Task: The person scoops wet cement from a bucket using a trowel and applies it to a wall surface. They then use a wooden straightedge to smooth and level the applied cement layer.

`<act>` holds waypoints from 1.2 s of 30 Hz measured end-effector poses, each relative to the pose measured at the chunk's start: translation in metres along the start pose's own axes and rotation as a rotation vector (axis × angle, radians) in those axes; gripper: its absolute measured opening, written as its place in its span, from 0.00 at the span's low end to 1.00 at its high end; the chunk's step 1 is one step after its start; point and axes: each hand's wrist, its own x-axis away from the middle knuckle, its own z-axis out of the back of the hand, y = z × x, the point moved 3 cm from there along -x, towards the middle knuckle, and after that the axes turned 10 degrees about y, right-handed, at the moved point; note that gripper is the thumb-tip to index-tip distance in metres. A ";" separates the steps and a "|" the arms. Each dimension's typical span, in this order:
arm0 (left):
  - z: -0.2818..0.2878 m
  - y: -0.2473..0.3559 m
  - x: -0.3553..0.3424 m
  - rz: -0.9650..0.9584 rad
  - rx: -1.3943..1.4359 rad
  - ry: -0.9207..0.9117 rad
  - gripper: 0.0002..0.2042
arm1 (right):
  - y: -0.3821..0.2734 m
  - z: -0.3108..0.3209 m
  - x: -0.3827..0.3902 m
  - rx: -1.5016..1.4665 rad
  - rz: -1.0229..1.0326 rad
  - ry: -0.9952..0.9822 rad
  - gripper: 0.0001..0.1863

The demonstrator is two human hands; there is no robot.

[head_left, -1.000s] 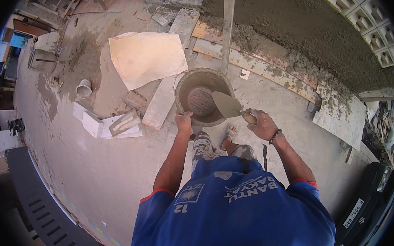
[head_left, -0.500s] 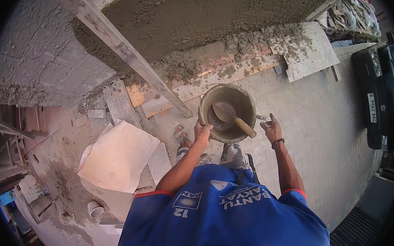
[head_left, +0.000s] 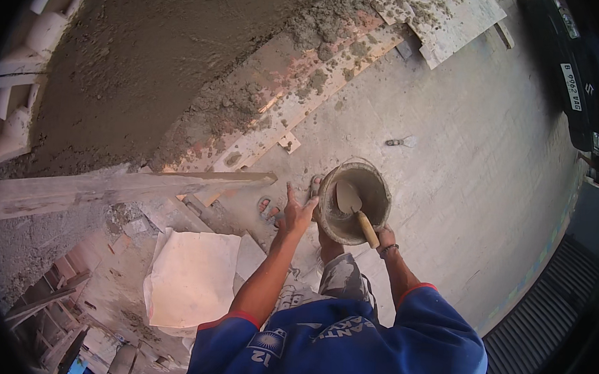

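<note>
A round, mortar-smeared bucket is in front of me above the pale floor. Inside leans a trowel, its metal blade down in the bucket and its wooden handle jutting over the near right rim. My right hand is closed on the rim beside that handle, its fingers partly hidden. At the bucket's left side is my left hand, fingers stretched and apart, holding nothing. Whether its fingertips touch the bucket I cannot tell.
Wet grey mortar fills a bed at the upper left, edged by splattered boards. A wooden beam juts in from the left. A pale sheet lies left of me. A small tool lies beyond the bucket; a dark car stands far right.
My left hand has let go of the bucket's rim and opened. My right hand, empty before, has come onto the rim by the trowel handle. The view has turned.
</note>
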 end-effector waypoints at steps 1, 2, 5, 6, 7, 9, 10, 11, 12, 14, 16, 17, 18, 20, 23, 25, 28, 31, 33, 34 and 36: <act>-0.001 -0.035 -0.017 0.010 -0.022 0.006 0.49 | 0.011 -0.002 -0.017 -0.013 -0.017 0.035 0.19; 0.005 -0.065 -0.022 0.139 0.070 -0.071 0.46 | 0.023 -0.002 -0.040 -0.086 -0.026 0.066 0.19; 0.049 -0.129 -0.018 0.361 0.193 -0.070 0.39 | 0.063 -0.016 -0.132 -0.262 -0.025 0.117 0.17; 0.073 -0.167 -0.016 0.432 0.174 -0.068 0.39 | 0.070 -0.025 -0.163 -0.292 -0.012 0.103 0.17; 0.099 -0.193 -0.008 0.536 0.177 -0.050 0.39 | 0.075 -0.038 -0.188 -0.343 -0.051 0.144 0.16; 0.151 -0.239 0.024 0.733 0.139 0.134 0.38 | 0.080 -0.054 -0.243 -0.449 -0.105 0.176 0.15; 0.175 -0.253 0.032 0.777 0.093 0.175 0.38 | 0.092 -0.048 -0.275 -0.526 -0.133 0.176 0.14; 0.190 -0.258 0.035 0.810 0.059 0.208 0.38 | 0.101 -0.047 -0.303 -0.665 -0.089 0.147 0.14; 0.201 -0.265 0.036 0.842 0.043 0.230 0.38 | 0.110 -0.026 -0.341 -0.708 -0.113 0.160 0.15; 0.230 -0.267 0.051 0.849 0.009 0.341 0.38 | 0.115 -0.037 -0.369 -0.511 -0.019 0.075 0.16; 0.256 -0.256 0.062 0.797 -0.002 0.464 0.39 | 0.117 -0.055 -0.380 -0.686 -0.235 0.158 0.17; 0.273 -0.256 0.074 0.761 0.096 0.514 0.39 | 0.120 -0.056 -0.385 -0.650 -0.232 0.139 0.19; 0.287 -0.253 0.079 0.711 0.182 0.555 0.39 | 0.127 -0.063 -0.383 -0.630 -0.275 0.163 0.19; 0.277 -0.209 0.059 0.548 0.173 0.732 0.39 | 0.119 -0.054 -0.389 -0.530 -0.250 0.124 0.20; 0.305 -0.128 0.056 0.298 0.161 0.899 0.41 | 0.111 -0.047 -0.352 -0.395 -0.576 0.272 0.20; 0.333 -0.058 0.026 0.103 0.198 0.889 0.42 | 0.105 0.006 -0.321 -0.180 -0.441 0.507 0.21; 0.388 0.056 0.028 -0.205 0.170 0.985 0.44 | 0.068 -0.009 -0.257 -0.161 -0.407 0.273 0.12; 0.460 0.121 0.067 -0.410 0.024 1.222 0.45 | 0.025 -0.084 -0.163 -0.025 -0.403 -0.160 0.14; 0.497 0.169 0.064 -0.518 -0.031 1.331 0.47 | 0.015 -0.140 -0.104 0.230 -0.304 -0.232 0.15; 0.510 0.179 0.063 -0.539 -0.022 1.385 0.48 | 0.001 -0.174 -0.063 0.401 -0.231 -0.276 0.17; 0.541 0.200 0.052 -0.548 -0.089 1.475 0.49 | 0.013 -0.243 -0.006 0.381 -0.314 -0.402 0.22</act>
